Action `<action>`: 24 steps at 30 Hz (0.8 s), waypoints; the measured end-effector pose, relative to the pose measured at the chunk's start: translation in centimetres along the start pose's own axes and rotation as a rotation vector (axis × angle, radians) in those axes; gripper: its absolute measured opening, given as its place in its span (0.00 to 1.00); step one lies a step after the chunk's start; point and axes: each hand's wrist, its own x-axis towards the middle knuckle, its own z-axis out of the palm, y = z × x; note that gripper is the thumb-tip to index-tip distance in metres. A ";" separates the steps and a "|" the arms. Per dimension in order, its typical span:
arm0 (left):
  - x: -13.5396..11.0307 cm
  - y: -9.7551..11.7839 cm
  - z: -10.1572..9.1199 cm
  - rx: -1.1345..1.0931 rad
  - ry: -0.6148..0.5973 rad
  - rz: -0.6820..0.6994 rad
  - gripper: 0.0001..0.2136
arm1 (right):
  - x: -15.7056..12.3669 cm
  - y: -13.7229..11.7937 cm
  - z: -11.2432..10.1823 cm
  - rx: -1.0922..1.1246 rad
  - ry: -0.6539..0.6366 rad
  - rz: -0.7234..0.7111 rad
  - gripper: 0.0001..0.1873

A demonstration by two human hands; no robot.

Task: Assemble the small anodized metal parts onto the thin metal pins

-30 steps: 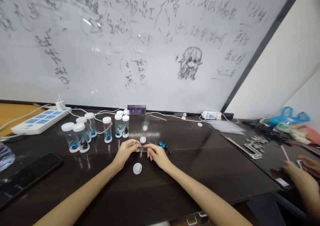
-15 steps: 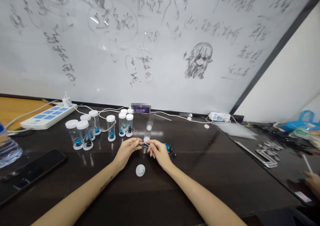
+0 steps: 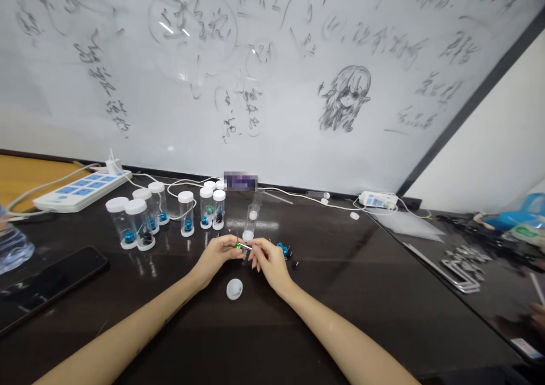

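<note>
My left hand (image 3: 218, 260) is closed in a pinch on a small green part (image 3: 238, 245); its exact kind is too small to make out. Between the fingers of my right hand (image 3: 268, 261) is a thin silvery rod (image 3: 247, 247), its left end meeting the green part. Just beyond my fingertips lies a clear tube (image 3: 251, 221) with a white end. A white round cap (image 3: 234, 289) rests on the table in front of my hands. Beside my right hand are small blue parts (image 3: 283, 249) and a small black piece (image 3: 295, 264).
Several clear tubes with white caps (image 3: 135, 206) stand at the left, with small parts inside. Further left are a power strip (image 3: 85, 189), a black phone (image 3: 51, 285) and a water bottle (image 3: 15, 249). Bent metal rods (image 3: 451, 271) and another person's hand (image 3: 538, 315) are at the right.
The camera view has shifted slightly. My hands stay together, and the rod between them now shows more plainly against the green part.
</note>
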 end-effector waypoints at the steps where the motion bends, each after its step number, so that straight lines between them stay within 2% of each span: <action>1: 0.0 0.1 0.0 0.003 0.010 -0.001 0.08 | 0.0 0.0 0.0 -0.017 -0.006 -0.004 0.12; 10: -0.1 0.0 0.1 0.004 0.051 -0.001 0.07 | 0.0 -0.1 -0.1 -0.103 -0.023 -0.027 0.11; 18: 0.1 -0.7 -0.1 0.051 0.111 0.029 0.04 | -0.2 -1.0 -0.7 -0.537 -0.069 -0.276 0.13; 21: 0.2 -1.1 -0.3 0.071 0.092 0.033 0.04 | -0.2 -1.2 -0.6 -0.645 -0.079 -0.294 0.12; 24: 0.2 -1.3 -0.5 0.117 0.074 0.028 0.05 | -0.3 -1.2 -0.6 -0.658 -0.102 -0.255 0.12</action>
